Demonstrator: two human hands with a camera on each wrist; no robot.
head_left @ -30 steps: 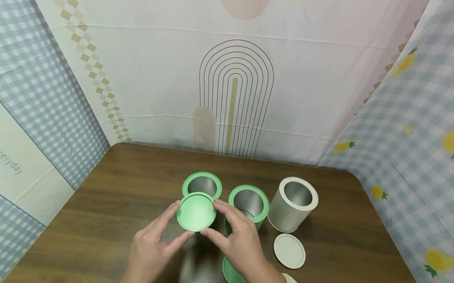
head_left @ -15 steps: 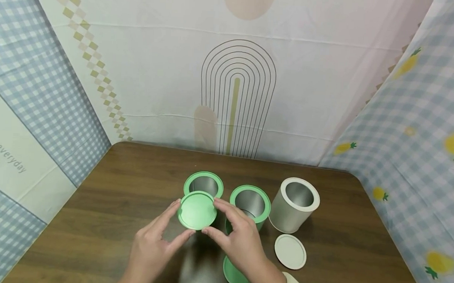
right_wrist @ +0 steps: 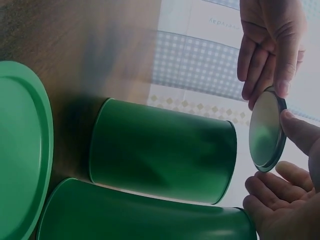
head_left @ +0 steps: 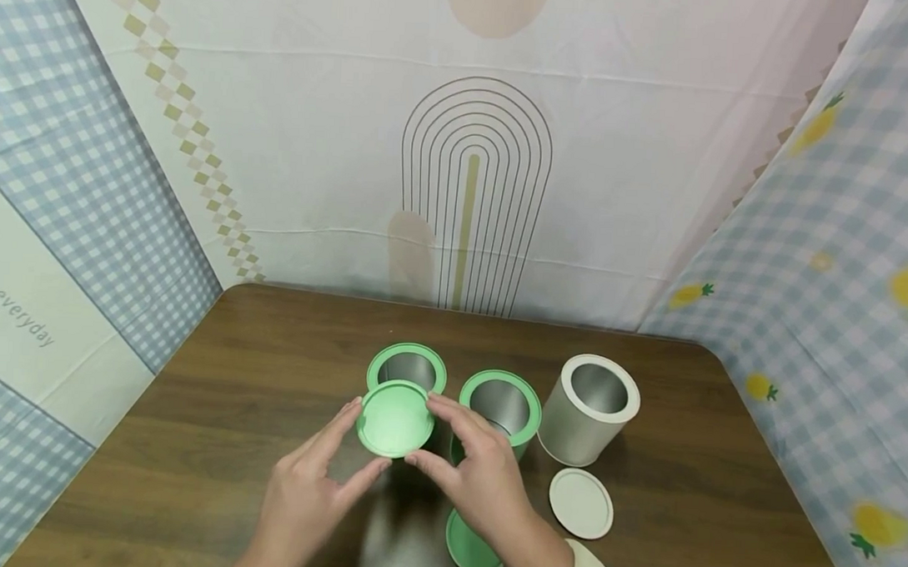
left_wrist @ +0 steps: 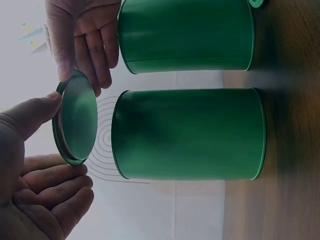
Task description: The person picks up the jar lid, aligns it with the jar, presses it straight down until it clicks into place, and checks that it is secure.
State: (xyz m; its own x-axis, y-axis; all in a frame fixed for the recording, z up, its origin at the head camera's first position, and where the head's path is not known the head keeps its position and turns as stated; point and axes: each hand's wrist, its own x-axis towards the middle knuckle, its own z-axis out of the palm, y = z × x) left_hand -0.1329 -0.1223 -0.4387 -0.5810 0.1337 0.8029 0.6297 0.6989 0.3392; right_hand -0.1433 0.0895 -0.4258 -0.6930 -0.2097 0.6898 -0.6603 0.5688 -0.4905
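Head view shows our left hand and right hand pinching a green lid by its rim, fingers on opposite edges, just above the near side of the open green tin. We judge the lid light, stiff and somewhat slick, so rim grips suit it. A second green tin stands just right; the table lies open to the left.

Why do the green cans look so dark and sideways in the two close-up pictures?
In the left wrist view the green can lies sideways because that camera is turned, and it looks dark against the bright white backdrop behind it. The right wrist view is the same, with the green lid shining grey from glare. The head view is evenly lit and upright, though its straight edges bend near the corners.
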